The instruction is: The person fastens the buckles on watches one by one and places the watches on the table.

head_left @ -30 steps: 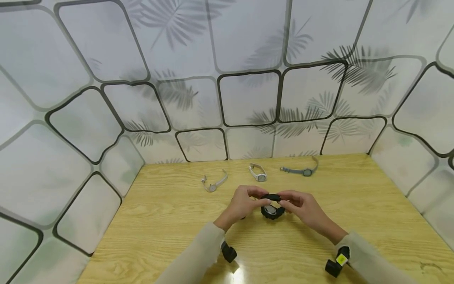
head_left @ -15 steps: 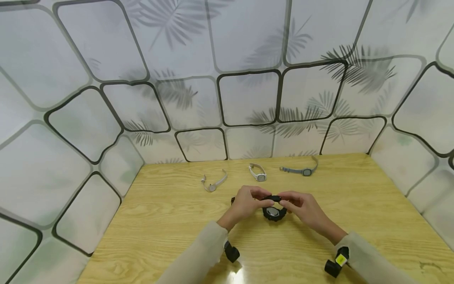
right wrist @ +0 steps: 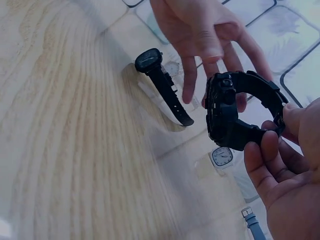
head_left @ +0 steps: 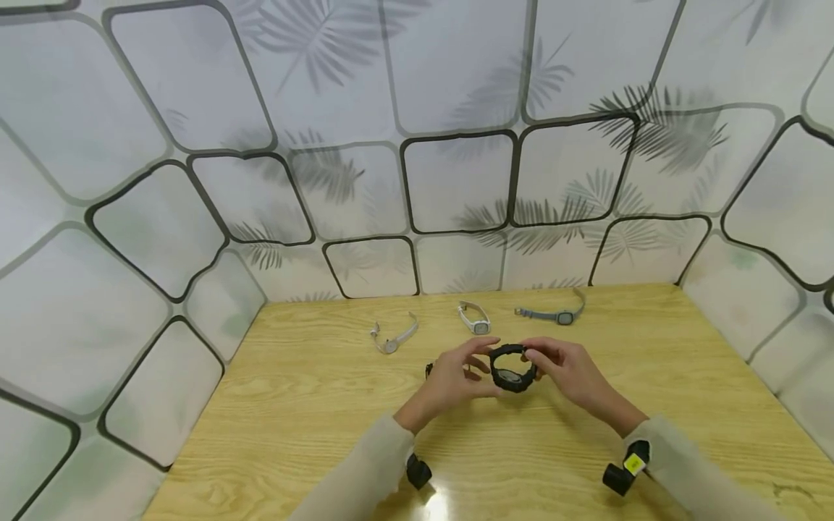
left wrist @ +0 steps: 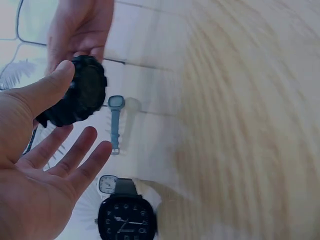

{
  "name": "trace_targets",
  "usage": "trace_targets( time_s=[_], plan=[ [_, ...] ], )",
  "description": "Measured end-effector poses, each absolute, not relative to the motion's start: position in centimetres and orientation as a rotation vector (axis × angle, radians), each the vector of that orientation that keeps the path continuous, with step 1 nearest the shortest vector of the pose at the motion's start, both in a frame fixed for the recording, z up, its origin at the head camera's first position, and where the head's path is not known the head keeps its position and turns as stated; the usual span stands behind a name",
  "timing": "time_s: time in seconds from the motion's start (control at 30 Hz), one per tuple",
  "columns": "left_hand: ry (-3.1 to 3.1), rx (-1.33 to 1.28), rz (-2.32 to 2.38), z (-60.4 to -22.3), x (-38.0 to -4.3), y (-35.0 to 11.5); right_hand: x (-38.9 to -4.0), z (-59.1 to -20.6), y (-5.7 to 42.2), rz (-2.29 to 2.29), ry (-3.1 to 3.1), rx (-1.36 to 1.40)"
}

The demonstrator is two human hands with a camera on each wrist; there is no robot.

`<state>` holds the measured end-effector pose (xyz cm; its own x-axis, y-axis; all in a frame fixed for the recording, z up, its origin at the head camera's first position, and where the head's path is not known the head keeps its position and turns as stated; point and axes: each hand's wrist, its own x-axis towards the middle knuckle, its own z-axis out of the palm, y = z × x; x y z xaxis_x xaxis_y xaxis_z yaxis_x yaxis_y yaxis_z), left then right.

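A chunky black wristwatch point(head_left: 511, 380), its strap joined into a loop, is held up over the table between both hands. My right hand point(head_left: 570, 365) pinches the strap on the side opposite the case, as the right wrist view shows. Spread fingers mark my left hand point(head_left: 456, 380), whose thumb and index finger reach to the watch's left side. In the left wrist view the left thumb overlaps the edge of the case. A black square-faced watch point(right wrist: 148, 61) lies beyond the left hand, mostly hidden by it in the head view.
Along the back of the wooden table point(head_left: 313, 412) lie a thin pale watch point(head_left: 391, 346), a white square watch point(head_left: 481, 327) and a blue-grey watch point(head_left: 564, 317). A patterned wall panel point(head_left: 462, 181) rises behind them, with side panels left and right.
The black watch has turned so its loop faces the head camera and shifted slightly right. The left fingers, earlier pinching the strap, have spread apart; the right hand keeps hold.
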<state>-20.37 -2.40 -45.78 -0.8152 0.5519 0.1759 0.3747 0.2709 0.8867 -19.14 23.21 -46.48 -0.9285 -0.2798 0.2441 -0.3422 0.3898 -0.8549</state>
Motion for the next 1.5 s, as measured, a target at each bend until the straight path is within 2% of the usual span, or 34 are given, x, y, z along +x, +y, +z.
trace_targets(
  time_s=[0.4,0.83,1.5],
  plan=[
    [2.433,1.024,1.582,-46.8,-20.4,-1.5,-19.5,-46.1,23.1,1.701,-2.598,0.542],
    [2.194,0.699,1.763,-46.7,-20.6,-1.4,-19.4,-46.3,24.4,1.771,-2.658,0.808],
    [2.135,0.589,1.814,-47.2,-20.4,-1.0,-18.6,-47.2,24.3,1.518,-2.679,0.752]
  ],
)
